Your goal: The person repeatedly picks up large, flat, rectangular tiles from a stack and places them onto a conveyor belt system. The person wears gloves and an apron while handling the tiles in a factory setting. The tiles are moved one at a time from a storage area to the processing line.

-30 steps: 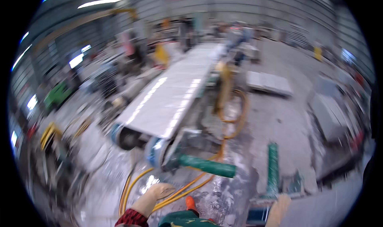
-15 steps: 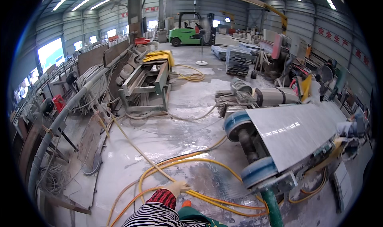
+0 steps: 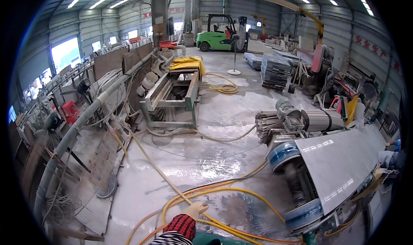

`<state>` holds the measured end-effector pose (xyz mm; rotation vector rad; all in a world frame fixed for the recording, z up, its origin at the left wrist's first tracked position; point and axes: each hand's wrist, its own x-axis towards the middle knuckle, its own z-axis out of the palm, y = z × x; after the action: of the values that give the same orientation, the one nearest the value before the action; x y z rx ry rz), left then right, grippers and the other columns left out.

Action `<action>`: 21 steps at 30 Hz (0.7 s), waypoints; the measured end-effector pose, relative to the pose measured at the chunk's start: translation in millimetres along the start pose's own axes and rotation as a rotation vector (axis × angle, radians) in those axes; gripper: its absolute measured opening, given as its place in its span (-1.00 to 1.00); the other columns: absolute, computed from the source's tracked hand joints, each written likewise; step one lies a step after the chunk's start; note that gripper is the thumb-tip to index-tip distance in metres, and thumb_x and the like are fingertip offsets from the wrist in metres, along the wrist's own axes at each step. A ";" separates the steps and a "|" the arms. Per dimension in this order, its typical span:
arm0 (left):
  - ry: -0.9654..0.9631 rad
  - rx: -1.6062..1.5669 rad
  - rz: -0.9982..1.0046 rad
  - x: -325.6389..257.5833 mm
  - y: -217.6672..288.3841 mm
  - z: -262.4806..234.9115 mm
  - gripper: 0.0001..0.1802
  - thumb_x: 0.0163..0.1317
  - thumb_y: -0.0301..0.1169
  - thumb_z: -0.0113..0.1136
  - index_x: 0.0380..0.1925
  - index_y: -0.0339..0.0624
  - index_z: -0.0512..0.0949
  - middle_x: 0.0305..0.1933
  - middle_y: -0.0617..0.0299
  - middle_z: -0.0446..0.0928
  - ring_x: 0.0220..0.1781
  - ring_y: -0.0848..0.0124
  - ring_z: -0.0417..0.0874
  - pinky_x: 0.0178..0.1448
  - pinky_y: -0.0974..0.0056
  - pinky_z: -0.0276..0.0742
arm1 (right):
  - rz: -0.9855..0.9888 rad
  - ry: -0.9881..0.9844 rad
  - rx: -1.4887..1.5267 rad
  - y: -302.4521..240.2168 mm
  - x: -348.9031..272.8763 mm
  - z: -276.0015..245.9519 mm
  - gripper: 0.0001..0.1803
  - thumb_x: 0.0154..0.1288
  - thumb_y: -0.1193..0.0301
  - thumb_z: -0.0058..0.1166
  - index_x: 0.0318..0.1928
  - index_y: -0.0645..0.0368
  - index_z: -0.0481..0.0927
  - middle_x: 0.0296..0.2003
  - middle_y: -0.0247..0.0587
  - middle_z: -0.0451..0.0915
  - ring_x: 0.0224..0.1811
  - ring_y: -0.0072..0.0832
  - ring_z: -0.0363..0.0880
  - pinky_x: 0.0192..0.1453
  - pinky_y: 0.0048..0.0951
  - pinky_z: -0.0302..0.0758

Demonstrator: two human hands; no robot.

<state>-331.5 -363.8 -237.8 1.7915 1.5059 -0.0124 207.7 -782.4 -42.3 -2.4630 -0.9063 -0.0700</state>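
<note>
My left hand, in a pale glove with a red-and-black checked cuff, is near the bottom middle. Its fingers are closed around a yellow hose that runs up to the left across the wet floor. More yellow and orange hoses lie in loose loops just past and beside the hand. No part of my right hand shows. Some dark green cloth appears at the lower edge, right of my sleeve.
On the right stands a machine with blue-rimmed wheels and a pale slab. A metal frame bears a yellow cover. A long pipe runs along the left. Farther off are a green forklift and stacked slabs.
The view has turned a little left, so the surroundings sit farther right. The left hand stays at the hose; less of its striped sleeve shows. An orange spot beside the sleeve has gone from view.
</note>
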 end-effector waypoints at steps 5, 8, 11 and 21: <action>0.029 -0.053 0.088 8.3 38.8 -11.4 -0.42 0.33 0.08 -0.02 0.13 -0.03 0.66 0.12 -0.09 0.65 0.18 -0.03 0.65 0.27 -0.01 0.53 | -0.292 0.076 -0.094 -69.0 88.8 21.1 -0.57 0.52 0.25 0.06 0.21 0.29 0.59 0.24 0.19 0.53 0.32 0.06 0.44 0.49 -0.05 0.32; -0.042 -0.107 0.121 14.1 39.8 2.2 -0.39 0.32 0.11 -0.02 0.18 0.00 0.64 0.13 -0.10 0.65 0.20 -0.03 0.65 0.27 0.00 0.53 | -0.335 0.024 -0.098 -75.9 150.5 55.7 -0.55 0.52 0.24 0.03 0.24 0.28 0.58 0.29 0.19 0.50 0.39 0.04 0.39 0.54 -0.06 0.25; -0.138 -0.060 0.056 9.8 30.5 -0.4 -0.38 0.34 0.12 -0.03 0.21 0.03 0.62 0.12 -0.09 0.66 0.19 -0.02 0.66 0.28 0.01 0.52 | -0.369 -0.030 -0.012 -125.7 177.6 80.2 -0.52 0.53 0.22 -0.01 0.28 0.26 0.56 0.33 0.18 0.46 0.45 0.02 0.33 0.58 -0.08 0.19; 0.039 -0.056 -0.083 89.1 55.4 -91.4 -0.37 0.34 0.11 0.03 0.25 -0.01 0.59 0.16 -0.09 0.66 0.20 0.02 0.66 0.29 0.07 0.53 | -0.409 0.128 -0.118 -181.6 318.3 164.6 -0.48 0.53 0.13 -0.05 0.32 0.16 0.53 0.35 0.18 0.45 0.42 0.15 0.34 0.53 0.02 0.25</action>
<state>-300.1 -238.6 -185.9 1.6929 1.5921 0.0231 322.0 -397.3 -35.2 -2.3061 -1.3664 -0.4283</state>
